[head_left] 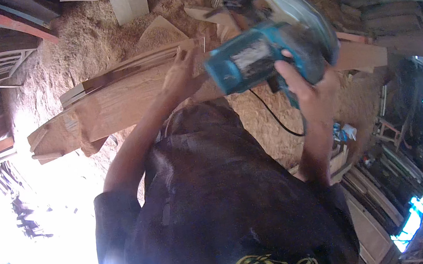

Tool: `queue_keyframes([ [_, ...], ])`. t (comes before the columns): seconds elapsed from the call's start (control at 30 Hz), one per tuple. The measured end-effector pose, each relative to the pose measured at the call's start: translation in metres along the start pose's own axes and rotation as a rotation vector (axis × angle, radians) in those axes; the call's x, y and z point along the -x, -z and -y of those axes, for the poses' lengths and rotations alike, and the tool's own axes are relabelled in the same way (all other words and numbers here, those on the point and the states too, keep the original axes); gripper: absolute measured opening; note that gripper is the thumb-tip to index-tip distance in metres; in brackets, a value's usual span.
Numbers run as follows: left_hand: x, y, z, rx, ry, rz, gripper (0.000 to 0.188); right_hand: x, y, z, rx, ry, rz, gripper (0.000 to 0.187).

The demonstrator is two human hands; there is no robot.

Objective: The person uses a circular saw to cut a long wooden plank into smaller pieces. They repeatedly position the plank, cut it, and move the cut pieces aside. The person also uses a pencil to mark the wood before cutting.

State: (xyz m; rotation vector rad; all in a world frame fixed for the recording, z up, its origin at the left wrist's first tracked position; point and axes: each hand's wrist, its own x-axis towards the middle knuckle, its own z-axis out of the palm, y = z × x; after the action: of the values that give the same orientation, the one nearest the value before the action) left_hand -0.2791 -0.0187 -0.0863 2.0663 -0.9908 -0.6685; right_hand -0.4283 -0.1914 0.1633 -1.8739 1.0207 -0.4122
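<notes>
My right hand point(314, 86) is wrapped round the handle of a teal circular saw point(245, 61), which is raised and tilted over the right part of the work. Its round metal guard point(306, 14) faces away from me, and the saw is slightly blurred. A long brown wooden board point(125, 101) lies across in front of me. On this board my left hand point(181, 76) is closed at the far edge, beside a narrow strip of wood point(130, 66). Behind the saw, the board's right end point(358, 55) shows. The blade itself cannot be made out.
A black cord point(272, 112) hangs from the saw in a loop near my right forearm. Sawdust point(86, 25) covers the ground. Pale wood offcuts point(127, 0) lie beyond the board, and stacked planks point(378, 3) stand at the right. Strong sunlight washes out the lower left.
</notes>
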Motion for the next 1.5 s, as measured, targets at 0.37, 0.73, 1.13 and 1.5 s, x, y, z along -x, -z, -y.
queue_keyframes([
  [0.37,-0.063,-0.072,-0.014,0.008,-0.079,0.208,0.088,0.002,0.092,-0.061,-0.168,-0.107,-0.344,0.024],
  [0.73,-0.117,-0.205,-0.126,0.275,-0.143,0.528,0.076,0.051,0.138,-0.071,-0.221,-0.230,-0.597,0.028],
  [1.13,0.007,-0.049,0.034,0.450,0.029,0.544,0.037,-0.005,0.132,-0.116,0.081,-0.089,-0.006,0.038],
  [1.5,0.163,0.002,0.064,0.618,0.778,-0.220,0.045,-0.103,0.034,-0.124,0.436,0.452,0.747,0.038],
])
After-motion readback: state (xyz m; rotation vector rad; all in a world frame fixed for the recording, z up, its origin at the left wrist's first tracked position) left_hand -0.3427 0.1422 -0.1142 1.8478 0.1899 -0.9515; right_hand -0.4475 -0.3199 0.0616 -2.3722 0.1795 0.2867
